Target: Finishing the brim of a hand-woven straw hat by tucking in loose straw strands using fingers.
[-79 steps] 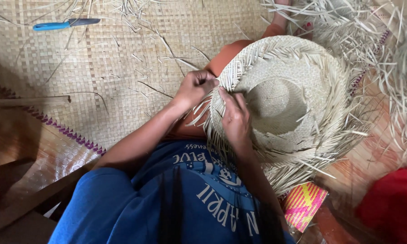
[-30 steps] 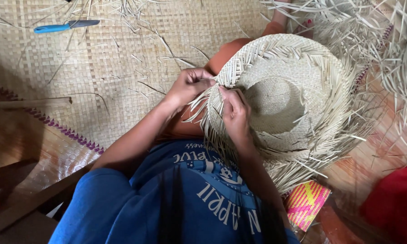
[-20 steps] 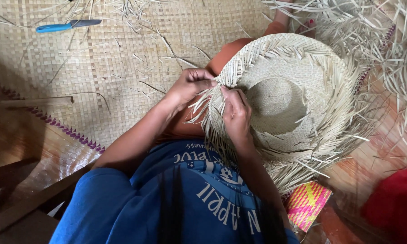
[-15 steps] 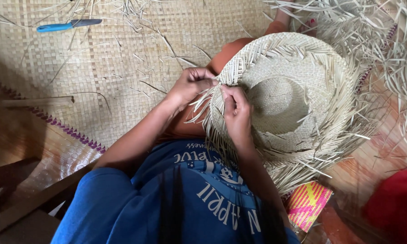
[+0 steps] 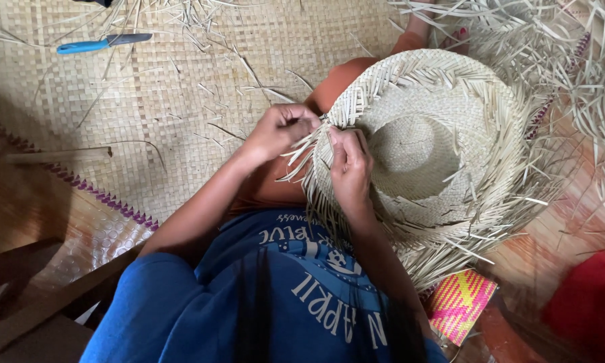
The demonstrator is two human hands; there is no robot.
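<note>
A woven straw hat (image 5: 423,154) rests on the person's lap, its unfinished brim fringed with loose strands. The right hand (image 5: 349,168) lies on the near brim, fingers curled, pinching strands. The left hand (image 5: 279,129) closes on strands at the brim's left edge. Beyond, open woven mat (image 5: 181,87) stretches to a blue-handled knife (image 5: 101,44).

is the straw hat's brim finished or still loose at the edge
Unfinished: the straw hat has loose strips sticking out all round its brim, and the left hand and right hand pinch strips at the edge.
</note>
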